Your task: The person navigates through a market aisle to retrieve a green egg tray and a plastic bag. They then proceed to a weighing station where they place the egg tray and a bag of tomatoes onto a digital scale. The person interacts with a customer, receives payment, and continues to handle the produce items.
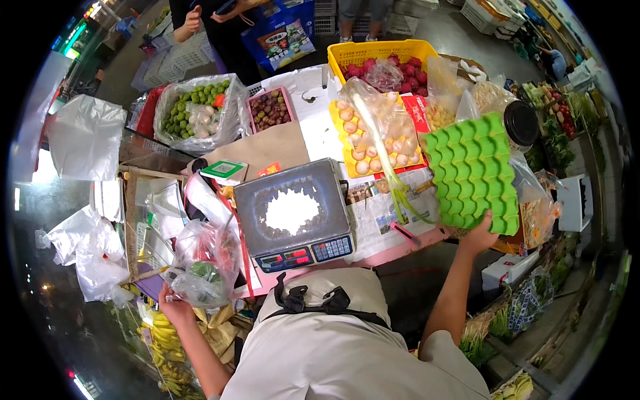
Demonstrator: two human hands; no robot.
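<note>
My right hand (478, 236) grips the near edge of a green moulded egg tray (472, 172), thumb on its cupped face. No eggs show in its cups. At lower left, my left hand (176, 303) pinches the edge of a clear plastic bag (205, 262) with red and green produce inside. Between my hands, a digital weighing scale (295, 207) has glare on its bare pan and lit red displays. Left of the green tray, eggs fill a yellow egg tray (356, 167), partly covered by a clear bag. A leek or large spring onion (375, 132) lies across it.
Beyond the scale stand a lined crate of green fruit (197, 107), a pink basket of dark fruit (270, 110) and a yellow crate of dragon fruit (382, 47). A pink box cutter (405, 233) lies at the near edge. A person (220, 30) stands across the table.
</note>
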